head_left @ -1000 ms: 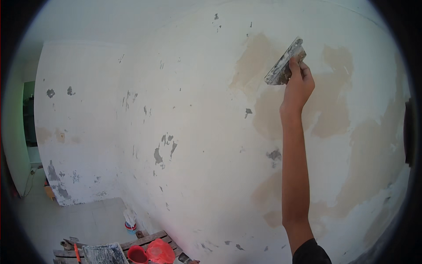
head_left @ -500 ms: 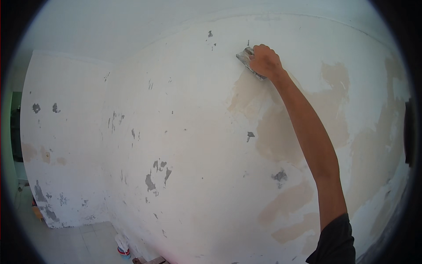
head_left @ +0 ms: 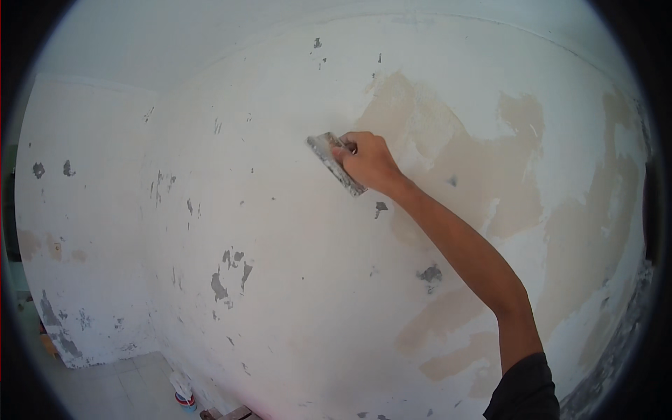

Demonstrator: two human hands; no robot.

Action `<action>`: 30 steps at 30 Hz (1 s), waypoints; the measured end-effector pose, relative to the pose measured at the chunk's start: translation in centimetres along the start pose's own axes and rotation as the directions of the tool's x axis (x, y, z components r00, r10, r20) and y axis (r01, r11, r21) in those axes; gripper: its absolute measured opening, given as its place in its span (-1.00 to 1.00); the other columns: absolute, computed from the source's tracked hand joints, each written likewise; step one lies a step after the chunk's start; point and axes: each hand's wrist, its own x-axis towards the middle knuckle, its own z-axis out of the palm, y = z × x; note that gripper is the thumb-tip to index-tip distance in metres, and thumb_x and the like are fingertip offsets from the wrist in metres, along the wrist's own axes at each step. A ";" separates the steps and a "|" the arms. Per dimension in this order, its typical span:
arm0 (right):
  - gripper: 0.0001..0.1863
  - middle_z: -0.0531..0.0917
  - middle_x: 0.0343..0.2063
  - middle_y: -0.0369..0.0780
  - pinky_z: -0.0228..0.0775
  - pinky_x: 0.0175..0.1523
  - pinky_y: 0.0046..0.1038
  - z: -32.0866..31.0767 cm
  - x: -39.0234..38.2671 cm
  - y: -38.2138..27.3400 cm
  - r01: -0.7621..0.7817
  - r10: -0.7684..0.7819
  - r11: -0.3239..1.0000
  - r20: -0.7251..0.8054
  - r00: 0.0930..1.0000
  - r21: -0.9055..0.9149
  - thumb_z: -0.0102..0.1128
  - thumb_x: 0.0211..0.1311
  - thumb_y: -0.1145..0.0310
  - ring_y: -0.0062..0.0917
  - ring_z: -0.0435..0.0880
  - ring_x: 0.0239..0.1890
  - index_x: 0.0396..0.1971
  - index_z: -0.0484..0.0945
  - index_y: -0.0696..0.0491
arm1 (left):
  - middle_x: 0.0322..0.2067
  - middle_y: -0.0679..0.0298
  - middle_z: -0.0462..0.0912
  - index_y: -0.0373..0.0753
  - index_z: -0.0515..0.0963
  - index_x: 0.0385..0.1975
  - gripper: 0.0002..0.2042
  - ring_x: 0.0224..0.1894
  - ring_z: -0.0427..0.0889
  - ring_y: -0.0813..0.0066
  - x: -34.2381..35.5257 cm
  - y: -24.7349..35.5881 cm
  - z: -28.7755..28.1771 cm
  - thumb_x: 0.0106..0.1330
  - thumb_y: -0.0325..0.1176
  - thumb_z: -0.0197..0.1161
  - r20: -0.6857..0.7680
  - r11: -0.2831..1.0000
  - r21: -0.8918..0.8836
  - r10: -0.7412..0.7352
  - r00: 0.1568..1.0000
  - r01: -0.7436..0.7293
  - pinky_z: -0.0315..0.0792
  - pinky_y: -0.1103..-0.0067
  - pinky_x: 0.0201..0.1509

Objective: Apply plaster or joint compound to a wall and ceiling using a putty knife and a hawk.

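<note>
My right hand [head_left: 371, 162] is closed around a plastering trowel [head_left: 326, 148], its flat blade smeared with grey and white. The blade lies slanted against, or very close to, the white wall [head_left: 308, 231], left of the damp beige patches [head_left: 458, 161]. A fresh beige smear [head_left: 395, 101] shows above and right of my hand. Just below the trowel is a small grey chipped spot [head_left: 380, 208]. My right arm reaches up from the lower right. My left hand is out of view.
Grey chipped spots [head_left: 219, 285] dot the wall, and a side wall [head_left: 91, 210] meets it at the left. On the tiled floor [head_left: 133, 388] stands a small bucket [head_left: 185, 400] with something white on top. Wooden pieces [head_left: 234, 414] show at the lower edge.
My right hand has moved down and left along the wall with the trowel, uncovering a beige smear and a chipped spot above. The whole view has shifted slightly.
</note>
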 end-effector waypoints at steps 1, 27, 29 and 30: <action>-0.65 0.68 -0.45 -0.11 0.44 -0.19 -0.37 -2.6 1.3 0.7 -0.024 0.034 0.997 -0.136 0.990 0.069 0.21 0.29 0.22 -0.42 0.63 -0.39 -0.20 0.65 0.26 | -0.65 0.43 0.35 -0.06 0.52 -0.20 -0.85 -0.74 0.29 0.63 1.2 -0.8 -1.4 0.32 -0.20 0.19 0.039 0.999 0.036 0.036 0.999 -0.038 0.09 0.62 -0.79; -0.64 0.72 -0.34 0.07 0.49 -0.03 -0.32 -4.9 3.7 0.7 -0.069 0.098 0.989 -0.238 0.966 0.129 0.24 0.21 0.24 -0.20 0.72 -0.21 -0.16 0.67 0.24 | -0.66 0.39 0.36 -0.11 0.46 -0.17 -0.83 -0.78 0.26 0.61 0.8 3.1 -2.0 0.41 -0.18 0.11 0.230 0.997 0.048 0.045 0.972 -0.058 0.09 0.62 -0.81; -0.68 0.70 -0.26 0.03 0.50 -0.04 -0.26 -9.8 5.9 1.6 -0.072 0.015 0.991 -0.435 0.900 -0.116 0.18 0.24 0.26 -0.17 0.70 -0.17 -0.21 0.65 0.24 | -0.66 0.38 0.36 -0.11 0.46 -0.17 -0.82 -0.78 0.26 0.61 0.6 3.2 -1.7 0.41 -0.17 0.10 0.260 0.997 0.056 0.039 0.965 -0.055 0.09 0.62 -0.81; -0.69 0.69 -0.24 0.01 0.50 -0.05 -0.24 -11.3 6.8 2.1 -0.090 -0.069 0.955 -0.507 0.859 -0.283 0.17 0.25 0.26 -0.16 0.69 -0.14 -0.23 0.64 0.23 | -0.66 0.38 0.36 -0.11 0.46 -0.17 -0.82 -0.78 0.26 0.61 0.5 3.2 -1.5 0.41 -0.17 0.10 0.272 0.997 0.059 0.035 0.962 -0.053 0.09 0.62 -0.80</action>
